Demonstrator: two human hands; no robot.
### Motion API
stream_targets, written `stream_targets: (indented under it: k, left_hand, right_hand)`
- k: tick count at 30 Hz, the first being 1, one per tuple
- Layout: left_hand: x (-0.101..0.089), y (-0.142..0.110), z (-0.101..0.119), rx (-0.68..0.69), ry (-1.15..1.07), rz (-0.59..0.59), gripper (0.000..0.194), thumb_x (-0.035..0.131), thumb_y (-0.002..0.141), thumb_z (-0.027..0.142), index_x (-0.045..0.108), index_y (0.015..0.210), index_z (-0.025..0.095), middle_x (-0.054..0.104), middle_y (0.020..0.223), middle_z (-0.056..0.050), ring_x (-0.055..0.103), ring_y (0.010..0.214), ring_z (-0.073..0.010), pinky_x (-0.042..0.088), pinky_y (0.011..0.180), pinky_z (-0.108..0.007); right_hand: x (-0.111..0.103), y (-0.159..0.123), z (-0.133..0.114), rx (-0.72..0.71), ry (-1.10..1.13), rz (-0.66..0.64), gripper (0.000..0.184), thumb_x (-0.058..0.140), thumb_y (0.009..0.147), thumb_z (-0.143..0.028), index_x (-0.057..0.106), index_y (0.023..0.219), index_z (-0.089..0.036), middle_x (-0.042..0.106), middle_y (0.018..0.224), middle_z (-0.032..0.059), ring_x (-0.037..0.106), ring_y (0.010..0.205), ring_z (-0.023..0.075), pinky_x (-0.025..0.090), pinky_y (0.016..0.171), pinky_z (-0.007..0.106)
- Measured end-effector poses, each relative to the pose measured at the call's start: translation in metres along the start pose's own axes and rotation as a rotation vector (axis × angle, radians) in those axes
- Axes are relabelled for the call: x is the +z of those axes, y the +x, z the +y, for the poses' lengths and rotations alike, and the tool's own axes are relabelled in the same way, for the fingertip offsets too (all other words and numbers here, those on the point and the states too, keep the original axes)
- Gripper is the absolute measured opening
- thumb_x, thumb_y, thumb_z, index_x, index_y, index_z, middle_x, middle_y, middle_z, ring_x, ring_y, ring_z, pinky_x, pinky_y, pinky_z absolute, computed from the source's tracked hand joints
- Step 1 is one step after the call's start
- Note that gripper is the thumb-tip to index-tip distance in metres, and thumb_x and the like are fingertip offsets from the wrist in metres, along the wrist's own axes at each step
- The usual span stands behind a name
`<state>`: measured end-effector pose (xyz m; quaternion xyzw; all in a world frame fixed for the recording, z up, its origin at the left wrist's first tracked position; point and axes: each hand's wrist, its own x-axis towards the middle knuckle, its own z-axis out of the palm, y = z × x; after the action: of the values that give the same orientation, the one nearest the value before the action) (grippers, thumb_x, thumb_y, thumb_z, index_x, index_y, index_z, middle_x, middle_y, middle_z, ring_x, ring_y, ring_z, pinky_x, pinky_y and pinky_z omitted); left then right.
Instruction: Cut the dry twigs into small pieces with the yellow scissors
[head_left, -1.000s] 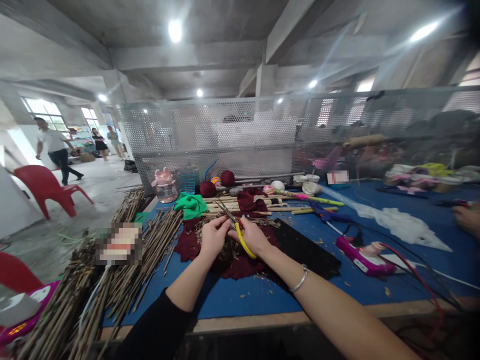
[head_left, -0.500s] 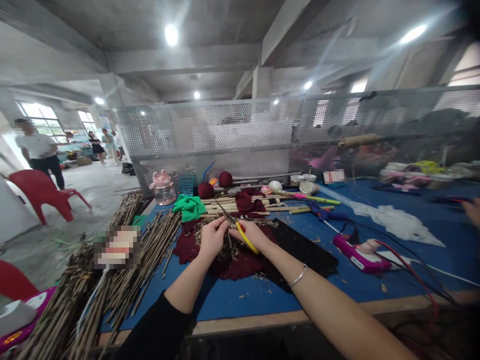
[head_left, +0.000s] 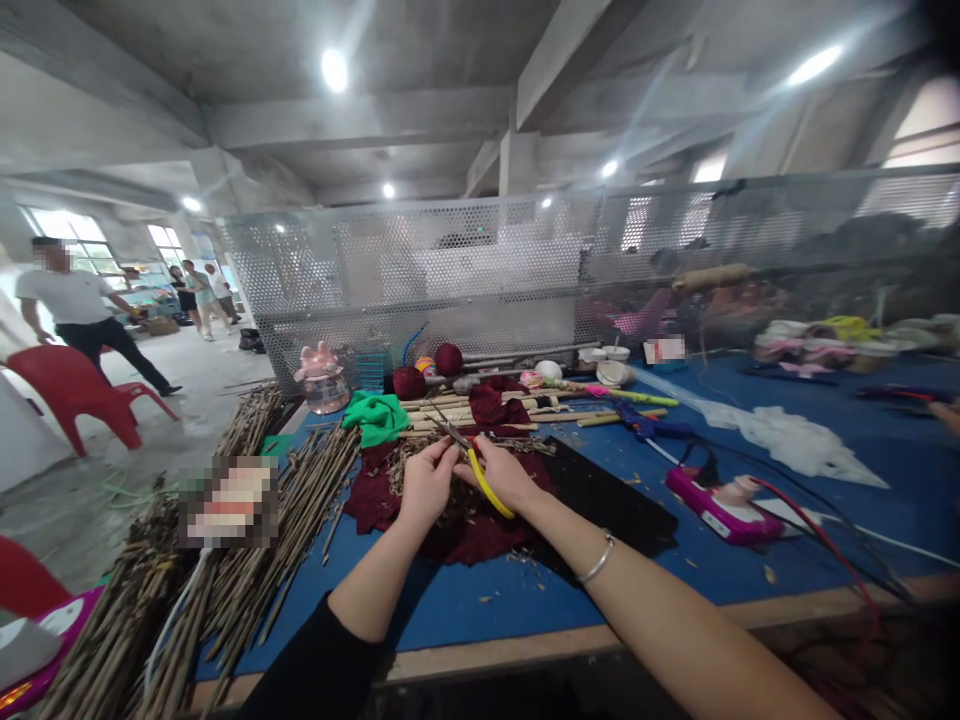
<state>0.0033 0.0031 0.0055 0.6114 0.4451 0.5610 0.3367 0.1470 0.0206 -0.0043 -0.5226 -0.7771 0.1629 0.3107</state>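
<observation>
My right hand [head_left: 501,474] is closed around a pair of scissors [head_left: 486,488] with yellow handles, the blades pointing away to the upper left. Close beside the blades, my left hand [head_left: 427,484] is pinched, its thumb and fingers together; what it holds is too small to make out. Both hands are over a dark red cloth [head_left: 371,492] spread on the blue table [head_left: 450,605]. Dry brown plant bits [head_left: 397,462] lie on this cloth, partly hidden by my hands.
Bundles of dry stalks [head_left: 277,540] lie at the left. A black cloth [head_left: 611,495], a purple power strip [head_left: 724,508] and a blue glue gun [head_left: 652,425] are to the right. Behind are a green cloth [head_left: 375,415], yarn balls [head_left: 409,381] and a jar [head_left: 322,385]. A person [head_left: 75,310] walks beyond a red chair [head_left: 82,385].
The scissors have tilted and their blades show more clearly above my left fingers. My hands stay close together over the cloth. The person in the background has stepped into a stride.
</observation>
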Motion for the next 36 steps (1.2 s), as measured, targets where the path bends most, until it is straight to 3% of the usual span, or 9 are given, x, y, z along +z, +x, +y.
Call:
stream_targets:
  k: [9, 16, 21, 25, 29, 36]
  left_hand:
    - [-0.006, 0.001, 0.003, 0.040, 0.137, -0.041, 0.026, 0.052, 0.074, 0.029, 0.069, 0.087, 0.015, 0.070, 0.081, -0.004, 0.061, 0.074, -0.0171, 0.045, 0.072, -0.025]
    - [-0.005, 0.000, -0.003, 0.018, 0.168, -0.042, 0.032, 0.049, 0.076, 0.036, 0.068, 0.089, 0.015, 0.066, 0.065, -0.001, 0.053, 0.053, -0.0119, 0.041, 0.050, -0.020]
    - [-0.006, -0.001, -0.001, -0.007, 0.125, -0.062, 0.033, 0.049, 0.076, 0.035, 0.067, 0.093, 0.015, 0.063, 0.063, 0.000, 0.047, 0.046, -0.0092, 0.038, 0.044, -0.019]
    - [-0.005, -0.001, 0.001, 0.023, 0.099, -0.074, 0.033, 0.047, 0.077, 0.034, 0.066, 0.094, 0.014, 0.065, 0.066, -0.001, 0.050, 0.049, -0.0107, 0.039, 0.047, -0.020]
    - [-0.005, 0.001, -0.001, 0.076, 0.086, -0.072, 0.029, 0.045, 0.078, 0.031, 0.066, 0.089, 0.014, 0.066, 0.073, -0.003, 0.057, 0.064, -0.0139, 0.043, 0.061, -0.021]
    - [-0.005, 0.002, -0.004, 0.007, 0.096, -0.061, 0.026, 0.044, 0.079, 0.029, 0.064, 0.075, 0.013, 0.066, 0.070, -0.004, 0.058, 0.064, -0.0145, 0.043, 0.061, -0.023]
  right_hand:
    - [-0.005, -0.002, -0.007, 0.015, -0.116, 0.000, 0.036, 0.058, 0.069, -0.051, 0.045, 0.083, -0.021, 0.058, 0.074, 0.0022, 0.053, 0.065, 0.0145, 0.027, 0.054, 0.021]
    - [-0.002, -0.002, -0.003, 0.035, -0.141, -0.013, 0.035, 0.055, 0.071, -0.053, 0.047, 0.075, -0.020, 0.054, 0.064, -0.0003, 0.043, 0.052, 0.0106, 0.022, 0.048, 0.021]
    - [0.003, 0.001, 0.003, 0.022, -0.121, 0.027, 0.034, 0.052, 0.072, -0.053, 0.049, 0.073, -0.019, 0.053, 0.063, -0.0003, 0.042, 0.052, 0.0103, 0.024, 0.048, 0.020]
    - [0.003, 0.003, 0.005, 0.002, -0.085, 0.025, 0.035, 0.050, 0.075, -0.053, 0.050, 0.072, -0.018, 0.056, 0.065, 0.0014, 0.047, 0.056, 0.0120, 0.029, 0.051, 0.020]
    - [0.000, 0.003, 0.002, 0.004, -0.096, 0.026, 0.034, 0.050, 0.075, -0.053, 0.051, 0.074, -0.018, 0.059, 0.069, 0.0028, 0.051, 0.060, 0.0136, 0.030, 0.054, 0.021]
    - [-0.004, -0.002, -0.002, 0.009, -0.165, 0.020, 0.041, 0.061, 0.067, -0.052, 0.048, 0.088, -0.020, 0.059, 0.081, 0.0034, 0.055, 0.070, 0.0159, 0.029, 0.057, 0.022]
